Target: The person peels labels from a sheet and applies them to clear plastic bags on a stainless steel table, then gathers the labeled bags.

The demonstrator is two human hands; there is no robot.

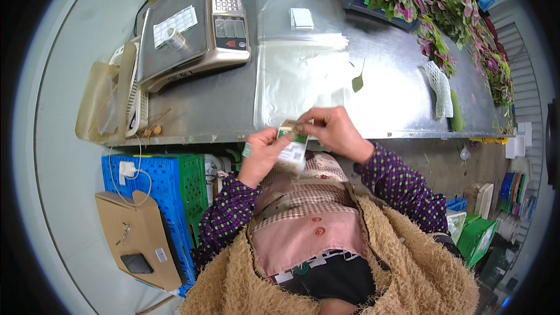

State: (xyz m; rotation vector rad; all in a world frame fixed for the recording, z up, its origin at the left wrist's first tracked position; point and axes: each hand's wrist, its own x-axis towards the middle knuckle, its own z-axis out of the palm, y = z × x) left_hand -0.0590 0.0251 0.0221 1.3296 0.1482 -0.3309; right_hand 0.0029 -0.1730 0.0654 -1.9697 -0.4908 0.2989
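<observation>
Pinching a green-and-white packet [296, 155] between my left hand [261, 154] and right hand [338, 131], I hold it by the near edge of the desk [382, 108], which carries clear plastic bags [291, 76] and a scale [229, 41].

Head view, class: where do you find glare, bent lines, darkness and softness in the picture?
In the head view, glare whitens the metal table right of the clear plastic bags; in the head view, fisheye distortion bows the pale wall at far left, and the corners go black; in the head view, the lower end of the packet looks slightly soft.
</observation>
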